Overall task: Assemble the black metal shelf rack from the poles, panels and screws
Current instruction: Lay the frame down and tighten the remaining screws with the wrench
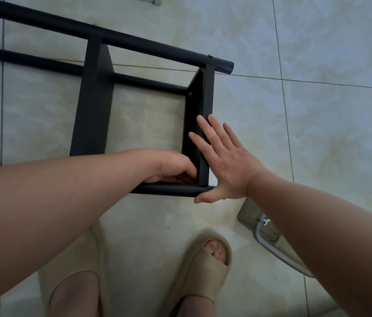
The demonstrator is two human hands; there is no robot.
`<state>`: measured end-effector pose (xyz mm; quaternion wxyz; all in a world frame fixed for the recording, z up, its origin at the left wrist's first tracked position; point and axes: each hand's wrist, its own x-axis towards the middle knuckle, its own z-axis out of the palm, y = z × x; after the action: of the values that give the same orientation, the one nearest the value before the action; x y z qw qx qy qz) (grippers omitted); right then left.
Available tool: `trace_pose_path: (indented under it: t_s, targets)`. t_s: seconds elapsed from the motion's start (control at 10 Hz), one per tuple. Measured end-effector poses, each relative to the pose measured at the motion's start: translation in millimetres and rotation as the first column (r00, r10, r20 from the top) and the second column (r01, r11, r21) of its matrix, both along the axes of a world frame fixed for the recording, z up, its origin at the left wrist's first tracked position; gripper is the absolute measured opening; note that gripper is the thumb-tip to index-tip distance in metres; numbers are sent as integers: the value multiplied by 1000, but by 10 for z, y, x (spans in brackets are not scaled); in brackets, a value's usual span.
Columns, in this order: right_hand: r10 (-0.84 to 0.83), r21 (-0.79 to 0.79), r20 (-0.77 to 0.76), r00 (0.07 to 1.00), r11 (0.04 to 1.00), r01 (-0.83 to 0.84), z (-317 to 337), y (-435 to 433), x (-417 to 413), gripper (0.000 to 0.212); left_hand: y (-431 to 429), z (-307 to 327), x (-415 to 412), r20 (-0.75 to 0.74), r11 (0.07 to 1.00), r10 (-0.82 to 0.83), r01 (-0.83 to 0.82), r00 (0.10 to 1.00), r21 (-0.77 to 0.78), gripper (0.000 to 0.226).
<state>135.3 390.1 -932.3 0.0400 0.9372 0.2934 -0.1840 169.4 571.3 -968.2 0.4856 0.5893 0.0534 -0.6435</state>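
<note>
The black metal rack lies on its side on the tiled floor. Its far pole (134, 43) runs across the top, a lower pole (148, 82) lies behind the panels, and a near pole (171, 190) sits by my feet. Two black panels stand between them, a left panel (92, 99) and a right panel (200, 104). My right hand (224, 161) lies flat with straight fingers against the right panel's outer side, thumb under the near pole's end. My left hand (171, 165) reaches into the corner where that panel meets the near pole, fingers curled; whatever they hold is hidden.
Beige slippers (203, 264) on my feet stand just below the rack. A clear plastic bag with a small metal wrench (265, 223) lies on the floor at the right, under my right forearm. Pale floor tiles (317, 88) surround the rack.
</note>
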Motion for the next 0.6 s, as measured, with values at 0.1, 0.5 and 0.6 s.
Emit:
trace_pose_path:
  t_s: [0.1, 0.5, 0.6]
  targets:
    - [-3, 5, -5, 1000, 1000, 3, 1, -3, 5, 134, 0, -7, -5, 65, 1000, -24, 25, 998, -10, 8]
    - [4, 25, 14, 1000, 1000, -4, -17, -11, 3, 134, 6, -33, 3, 6, 1000, 4, -4, 1000, -12, 13]
    - [4, 27, 16, 1000, 1000, -5, -22, -12, 1, 134, 8, -38, -4, 66, 1000, -19, 20, 998, -23, 7]
